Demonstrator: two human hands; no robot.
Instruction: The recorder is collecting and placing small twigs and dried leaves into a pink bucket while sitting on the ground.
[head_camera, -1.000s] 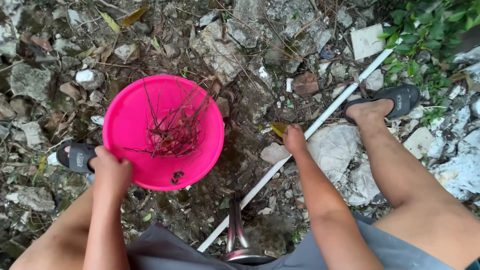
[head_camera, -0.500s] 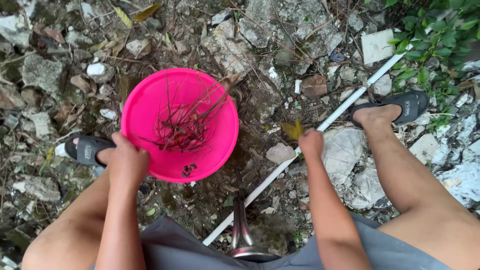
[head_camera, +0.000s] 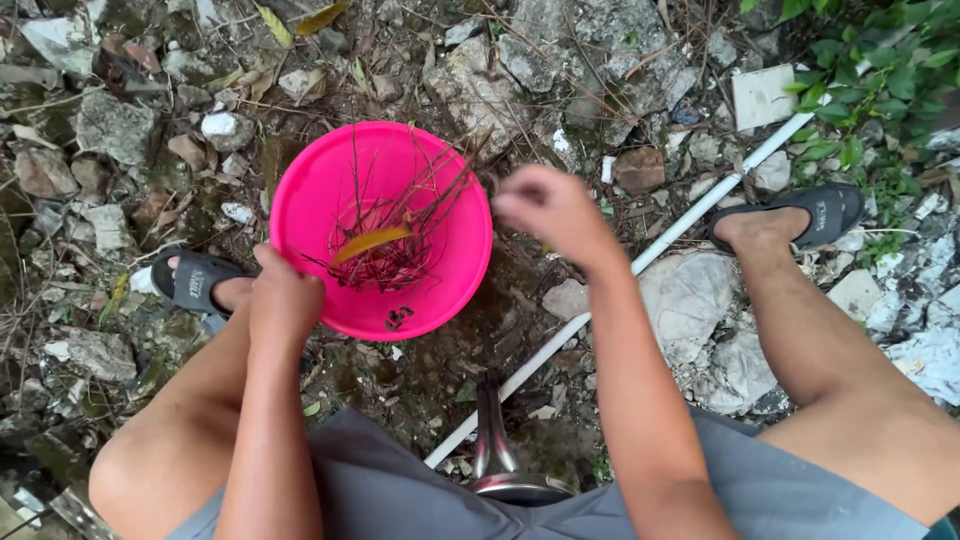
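Note:
A bright pink plastic bowl (head_camera: 440, 170) rests on stony ground and holds thin dry twigs (head_camera: 405, 225) and a yellow leaf (head_camera: 368, 243). My left hand (head_camera: 283, 298) grips the bowl's near-left rim. My right hand (head_camera: 552, 210) hovers blurred just right of the bowl with loosely curled fingers and nothing visible in it. I squat over the spot, with a black sandal on my left foot (head_camera: 195, 283) and another on my right foot (head_camera: 800, 215).
A white pipe (head_camera: 690, 215) runs diagonally across the rubble under my right arm. Broken stones (head_camera: 700, 300), dead leaves and twigs cover the ground. Green plants (head_camera: 880, 60) grow at the top right. A metal stool leg (head_camera: 490, 430) stands between my knees.
My right hand rose from the ground by the pipe and swung left to the bowl's edge. The yellow leaf it held now lies in the bowl. My left hand stayed on the rim.

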